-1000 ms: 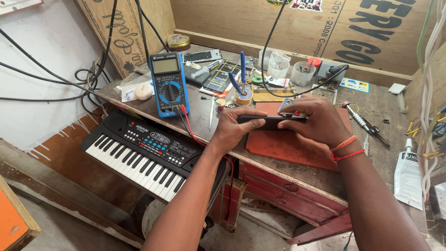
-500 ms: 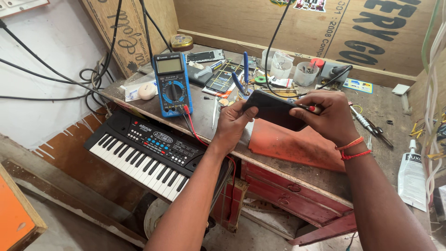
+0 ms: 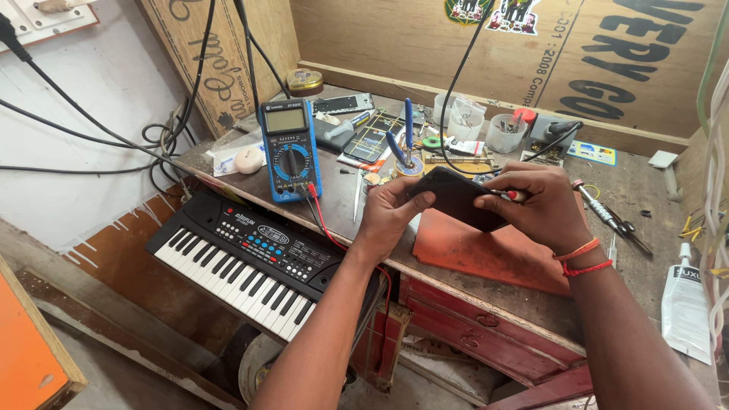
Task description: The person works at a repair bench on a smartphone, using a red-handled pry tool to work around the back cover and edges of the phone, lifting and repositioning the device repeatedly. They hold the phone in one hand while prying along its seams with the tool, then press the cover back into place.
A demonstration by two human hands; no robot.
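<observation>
My left hand (image 3: 389, 212) grips the left end of a flat black phone (image 3: 456, 199), held tilted above an orange mat (image 3: 493, 250) on the workbench. My right hand (image 3: 541, 206) closes over the phone's right end, and a small tool with a red and white tip (image 3: 513, 195) shows between its fingers. Red thread bands circle my right wrist. The phone's dark side faces me; its far end is hidden by my right hand.
A blue multimeter (image 3: 289, 148) with red and black leads leans at the bench's left. A small black keyboard (image 3: 247, 258) sits below it. Screwdrivers, cups, circuit boards and pliers (image 3: 619, 220) clutter the back. A white tube (image 3: 686, 300) lies right. Cables hang along the left wall.
The phone has gone from lying level between both hands to being lifted and tilted toward me. My hands have shifted slightly up and left with it.
</observation>
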